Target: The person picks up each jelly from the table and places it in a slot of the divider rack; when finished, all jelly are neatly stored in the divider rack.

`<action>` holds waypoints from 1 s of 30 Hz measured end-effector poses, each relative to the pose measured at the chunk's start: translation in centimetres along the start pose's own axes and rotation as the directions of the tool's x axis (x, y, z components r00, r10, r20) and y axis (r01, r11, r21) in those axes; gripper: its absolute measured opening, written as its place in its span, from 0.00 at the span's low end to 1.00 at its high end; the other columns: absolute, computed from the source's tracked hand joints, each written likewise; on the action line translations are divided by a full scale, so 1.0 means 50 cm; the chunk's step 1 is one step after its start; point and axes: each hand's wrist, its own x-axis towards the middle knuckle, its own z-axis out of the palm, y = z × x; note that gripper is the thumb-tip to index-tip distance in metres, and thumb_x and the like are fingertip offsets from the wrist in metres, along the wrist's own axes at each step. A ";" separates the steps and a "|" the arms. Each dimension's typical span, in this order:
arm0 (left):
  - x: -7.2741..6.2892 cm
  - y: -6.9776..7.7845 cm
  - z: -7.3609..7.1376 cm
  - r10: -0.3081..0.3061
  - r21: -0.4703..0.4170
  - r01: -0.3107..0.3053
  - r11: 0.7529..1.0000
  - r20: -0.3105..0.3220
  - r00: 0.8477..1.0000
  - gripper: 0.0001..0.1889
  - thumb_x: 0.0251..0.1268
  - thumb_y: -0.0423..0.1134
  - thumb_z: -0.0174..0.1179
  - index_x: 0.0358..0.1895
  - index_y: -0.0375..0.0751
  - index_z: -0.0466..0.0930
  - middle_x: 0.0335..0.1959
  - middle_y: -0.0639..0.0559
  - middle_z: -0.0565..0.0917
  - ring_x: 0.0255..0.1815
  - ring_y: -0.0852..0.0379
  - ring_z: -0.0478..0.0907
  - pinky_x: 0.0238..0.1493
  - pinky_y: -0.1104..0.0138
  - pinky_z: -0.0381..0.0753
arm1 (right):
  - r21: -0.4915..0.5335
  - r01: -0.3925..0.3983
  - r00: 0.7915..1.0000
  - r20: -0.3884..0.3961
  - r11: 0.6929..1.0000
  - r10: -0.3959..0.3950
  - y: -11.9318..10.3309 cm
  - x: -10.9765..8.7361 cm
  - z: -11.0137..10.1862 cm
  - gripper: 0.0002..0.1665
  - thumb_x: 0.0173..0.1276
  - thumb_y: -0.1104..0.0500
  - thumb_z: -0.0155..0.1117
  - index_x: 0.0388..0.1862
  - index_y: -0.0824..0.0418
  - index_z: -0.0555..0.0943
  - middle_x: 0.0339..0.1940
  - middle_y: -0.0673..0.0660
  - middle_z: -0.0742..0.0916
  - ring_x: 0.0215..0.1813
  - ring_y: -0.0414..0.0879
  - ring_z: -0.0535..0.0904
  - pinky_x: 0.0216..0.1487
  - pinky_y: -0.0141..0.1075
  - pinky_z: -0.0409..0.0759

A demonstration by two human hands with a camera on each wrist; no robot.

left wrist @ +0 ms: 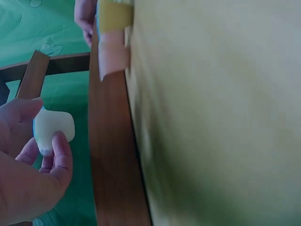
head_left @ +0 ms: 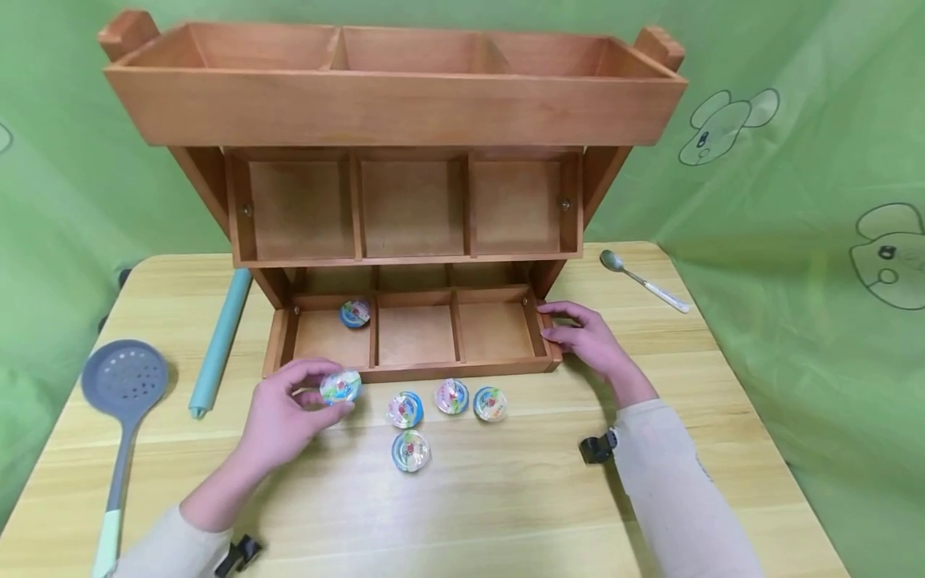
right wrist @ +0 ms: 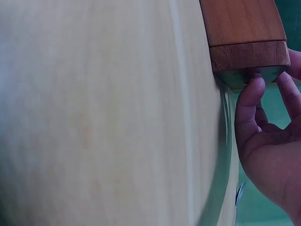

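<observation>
Reddish-brown wood makes up the tiered rack [head_left: 396, 111] in front of you in the head view, each of its three levels split into compartments. Your left hand [head_left: 285, 413] is at the front left of the bottom tray [head_left: 412, 372], thumb and fingers pinching a small lidded cup [head_left: 340, 387] just outside the front wall. Another cup, the blue-rimmed one [head_left: 355, 313], sits tilted in the tray's left compartment, near the first divider. Four more lie on the pale wooden table [head_left: 506, 514] before the tray: three roughly in a row [head_left: 451, 396] and one nearer you [head_left: 410, 451]. Your right hand [head_left: 588, 341] touches the tray's right end with thumb and fingers, loosely bent. To your left lie a grey skimmer [head_left: 124, 381] and a teal roll [head_left: 222, 341]; to your right, beyond that hand, a spoon [head_left: 643, 281].

From the left wrist, you see the held cup's whitish body, thumb above and fingers below, clear of the wooden wall. Yellow and pink cups [left wrist: 114, 49] stand farther along that wall, by your other hand's fingers at the top edge.

From the right wrist, your thumb tip meets the wooden end piece, with another fingertip at its far corner; the fingers are slightly bent, not wrapped round it.
</observation>
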 end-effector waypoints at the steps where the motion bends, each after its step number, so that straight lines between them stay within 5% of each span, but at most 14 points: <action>1: 0.009 0.001 -0.003 0.010 0.005 -0.010 1.000 0.000 1.000 0.25 0.43 0.22 0.77 0.49 0.32 0.83 0.47 0.44 0.82 0.41 0.51 0.81 0.40 0.68 0.84 | 0.000 0.000 1.000 -0.002 1.000 0.000 0.000 0.000 0.000 0.25 0.68 0.67 0.66 0.64 0.64 0.77 0.64 0.61 0.76 0.34 0.43 0.75 0.34 0.33 0.80; 10: 0.091 -0.010 -0.023 -0.044 0.079 0.045 0.996 -0.013 0.999 0.22 0.48 0.25 0.76 0.50 0.29 0.82 0.45 0.39 0.82 0.40 0.47 0.83 0.39 0.71 0.83 | -0.005 0.000 1.000 -0.007 1.000 0.000 0.000 0.002 0.000 0.25 0.67 0.68 0.66 0.64 0.64 0.78 0.62 0.60 0.77 0.30 0.41 0.74 0.34 0.33 0.78; 20: 0.150 -0.035 -0.025 -0.143 0.207 0.127 0.970 0.061 0.988 0.22 0.48 0.32 0.78 0.49 0.31 0.84 0.38 0.41 0.84 0.36 0.48 0.79 0.33 0.67 0.82 | 0.007 0.005 1.000 -0.016 1.000 -0.004 -0.003 0.006 0.005 0.25 0.66 0.67 0.67 0.62 0.64 0.79 0.62 0.59 0.77 0.31 0.42 0.75 0.33 0.33 0.79; 30: 0.179 -0.055 -0.021 -0.323 0.223 0.277 0.935 0.202 0.925 0.25 0.45 0.32 0.79 0.50 0.32 0.85 0.39 0.43 0.85 0.40 0.50 0.80 0.36 0.66 0.80 | 0.021 0.013 0.999 -0.029 1.000 -0.012 -0.001 0.001 0.003 0.25 0.64 0.69 0.67 0.61 0.67 0.78 0.62 0.60 0.78 0.29 0.39 0.76 0.32 0.31 0.80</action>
